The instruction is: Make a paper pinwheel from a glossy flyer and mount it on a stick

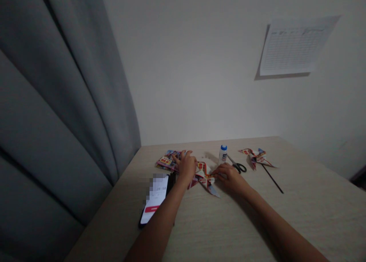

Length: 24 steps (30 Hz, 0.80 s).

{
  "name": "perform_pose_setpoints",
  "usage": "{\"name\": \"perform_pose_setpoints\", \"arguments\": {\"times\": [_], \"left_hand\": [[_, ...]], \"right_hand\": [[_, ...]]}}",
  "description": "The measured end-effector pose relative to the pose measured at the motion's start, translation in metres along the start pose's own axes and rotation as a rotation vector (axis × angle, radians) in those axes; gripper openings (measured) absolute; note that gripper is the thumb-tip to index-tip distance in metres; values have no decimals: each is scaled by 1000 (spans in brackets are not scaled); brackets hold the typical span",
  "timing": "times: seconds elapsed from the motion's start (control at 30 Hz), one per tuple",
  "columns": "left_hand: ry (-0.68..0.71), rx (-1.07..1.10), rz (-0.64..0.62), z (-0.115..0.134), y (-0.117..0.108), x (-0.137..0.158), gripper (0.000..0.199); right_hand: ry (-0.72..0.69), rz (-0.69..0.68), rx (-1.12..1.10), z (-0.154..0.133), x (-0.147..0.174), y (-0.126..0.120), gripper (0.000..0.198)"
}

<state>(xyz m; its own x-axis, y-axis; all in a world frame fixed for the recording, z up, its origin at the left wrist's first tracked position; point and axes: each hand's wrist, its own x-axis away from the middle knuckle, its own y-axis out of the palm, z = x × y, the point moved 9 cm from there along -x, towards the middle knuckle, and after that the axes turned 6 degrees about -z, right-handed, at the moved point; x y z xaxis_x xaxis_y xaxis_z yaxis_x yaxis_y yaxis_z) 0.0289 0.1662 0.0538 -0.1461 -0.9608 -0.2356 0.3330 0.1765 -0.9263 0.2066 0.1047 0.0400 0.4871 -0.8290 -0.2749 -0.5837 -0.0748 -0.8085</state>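
My left hand (187,166) lies over a stack of colourful printed paper (166,161), fingers spread apart and pointing away from me. Between my hands is a folded paper pinwheel (211,185) made from similar printed paper, with its blades curling out on the table. My right hand (227,174) has its fingertips pinched together at the right side of this pinwheel. What exactly sits under those fingertips is too small to make out. Just behind my right hand stand a clear glue bottle (223,155) with a blue cap and dark-handled scissors (239,167).
A second paper pinwheel (256,158) with a black stick (272,179) lies at the right on the wooden table (206,231). A lit phone (154,201) rests by my left forearm. A grey curtain (85,82) hangs at left; a printed sheet (291,48) is on the wall.
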Motion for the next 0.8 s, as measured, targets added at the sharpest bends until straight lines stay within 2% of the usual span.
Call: {"name": "perform_pose_setpoints", "arguments": {"times": [0.27,0.5,0.63,0.8], "left_hand": [[-25,98,36,-2,-10,11,14],[-26,195,18,10,-19,30,9],[-62,258,10,11,-13,40,8],[-35,302,23,16,1,49,13]], "right_hand": [[33,-21,-8,-3,1,1,24],[-33,103,-57,-1,-1,-3,19],[-53,143,-102,-5,0,-3,19],[-84,237,-170,-9,0,-4,23]]}}
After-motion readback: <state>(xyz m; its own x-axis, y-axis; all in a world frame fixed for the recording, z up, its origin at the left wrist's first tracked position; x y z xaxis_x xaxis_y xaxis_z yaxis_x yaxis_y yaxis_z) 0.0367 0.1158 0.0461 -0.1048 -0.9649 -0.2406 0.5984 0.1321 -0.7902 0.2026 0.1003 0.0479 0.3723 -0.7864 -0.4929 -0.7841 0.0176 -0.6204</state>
